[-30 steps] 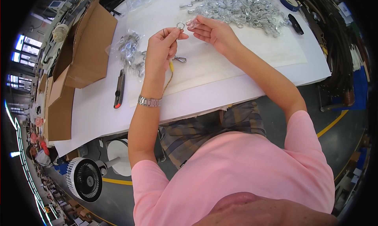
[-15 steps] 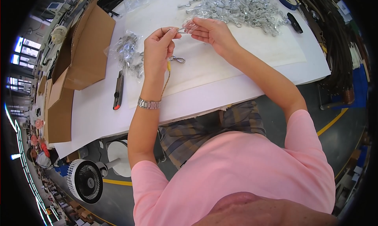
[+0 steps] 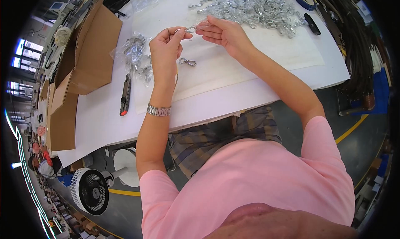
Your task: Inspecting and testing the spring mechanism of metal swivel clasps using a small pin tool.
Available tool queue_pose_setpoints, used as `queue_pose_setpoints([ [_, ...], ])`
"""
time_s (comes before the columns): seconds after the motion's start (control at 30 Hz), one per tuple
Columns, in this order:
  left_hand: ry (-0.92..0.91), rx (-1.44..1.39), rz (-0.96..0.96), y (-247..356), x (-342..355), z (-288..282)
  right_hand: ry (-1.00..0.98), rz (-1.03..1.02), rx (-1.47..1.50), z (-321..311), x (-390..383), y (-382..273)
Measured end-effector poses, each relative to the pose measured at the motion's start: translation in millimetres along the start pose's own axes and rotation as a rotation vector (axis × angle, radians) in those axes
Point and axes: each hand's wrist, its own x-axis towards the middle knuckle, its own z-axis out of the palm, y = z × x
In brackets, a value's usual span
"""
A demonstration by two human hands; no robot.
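Pinching a small silver metal clasp at twelve o'clock, our left hand is risking a slip: our right hand is pinching clear crinkly plastic film that may be snagging!

With the hands as the clock's centre and twelve pointing away from the person, a clip is between the left hand and right hand, over a sheet on the table. A loose clip lies at six. A large pile of clips spreads at two; the tape roll lies just beyond its right end. A smaller pile sits past eight, a cutter knife between seven and eight, a carton near nine. Off the table, a fan stands at seven, bundled strips at three.
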Motion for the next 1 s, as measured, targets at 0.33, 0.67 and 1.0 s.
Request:
queue_pose_setpoints([
  [0.33, 0.018, 0.002, -0.007, 1.0, 0.0, 1.1, 0.023, -0.013, 0.055, -0.2, 0.5, -0.3],
  [0.67, -0.015, 0.002, 0.022, 1.7, -5.5, 10.1, -0.075, 0.018, 0.06, 1.5, -1.0, 6.2],
  [1.0, -0.118, 0.154, -0.039, 1.0, -6.2, 17.4, -0.273, 0.026, 0.008, -4.0, 2.4, 29.8],
])
